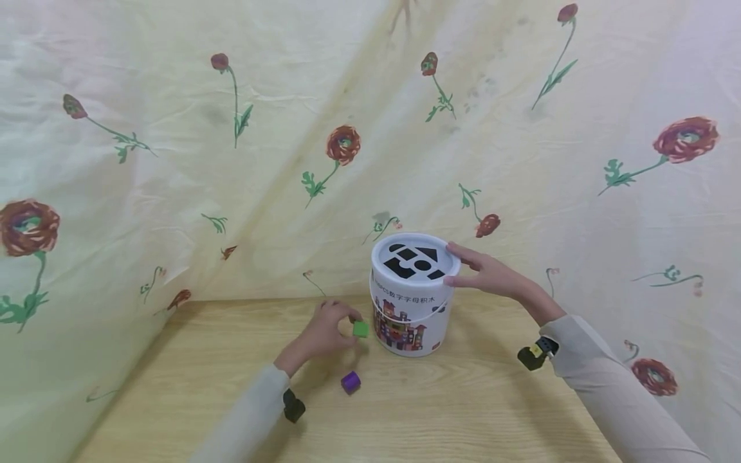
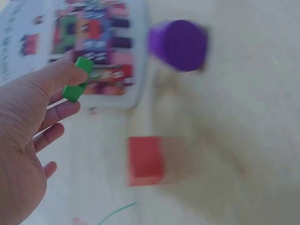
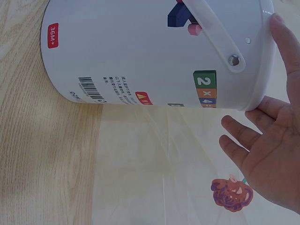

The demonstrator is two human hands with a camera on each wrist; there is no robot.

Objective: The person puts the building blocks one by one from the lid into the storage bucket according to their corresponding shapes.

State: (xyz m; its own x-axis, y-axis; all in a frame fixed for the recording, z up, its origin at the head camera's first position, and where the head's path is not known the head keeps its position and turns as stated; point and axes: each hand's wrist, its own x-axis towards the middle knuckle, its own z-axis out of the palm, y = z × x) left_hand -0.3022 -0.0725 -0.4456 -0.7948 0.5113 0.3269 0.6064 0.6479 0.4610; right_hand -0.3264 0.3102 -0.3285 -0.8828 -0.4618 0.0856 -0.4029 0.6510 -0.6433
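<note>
A white lidded bucket (image 1: 411, 302) stands upright on the wooden table, printed with a picture of coloured blocks. Cut-outs of different shapes show dark in its lid (image 1: 425, 251). My left hand (image 1: 324, 331) is just left of the bucket and pinches a small green block (image 1: 360, 330) between thumb and fingertips. My right hand (image 1: 492, 273) touches the right side of the lid rim with thumb and forefinger spread, its other fingers off the bucket (image 3: 140, 51). Below the left hand lies a purple cylinder (image 1: 350, 382). The left wrist view also shows a red block (image 2: 146, 161), hidden in the head view.
A flower-patterned cloth (image 1: 278, 161) hangs behind the table and along its sides. The bucket's white handle (image 3: 220, 37) hangs down against its front. Wood surface (image 1: 463, 405) extends in front of the bucket.
</note>
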